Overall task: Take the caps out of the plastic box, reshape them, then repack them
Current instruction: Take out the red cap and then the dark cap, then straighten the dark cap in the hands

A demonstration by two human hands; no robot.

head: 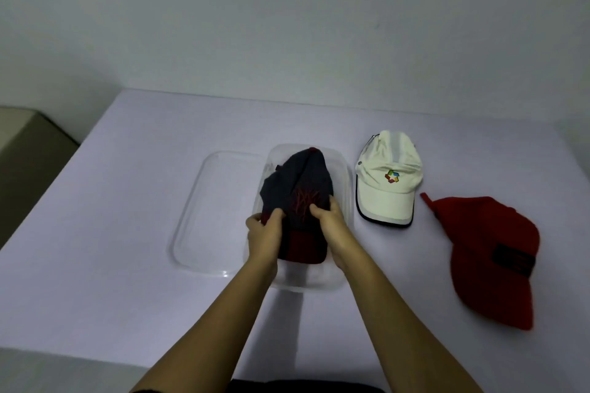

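Note:
A clear plastic box (346, 188) stands in the middle of the table. Over it I hold a dark navy cap (297, 182) with a red brim and red stitching. My left hand (263, 234) grips its left side near the brim, and my right hand (332, 222) pinches its right side. Right of the box, a white cap (388, 179) with a coloured logo lies on the table. Further right lies a red cap (491, 252) with a dark patch.
The box's clear lid (204, 214) lies flat just left of the box. The table (111, 233) is covered in pale cloth and ends at a grey wall behind. A beige object (22, 150) stands beyond the table's left edge.

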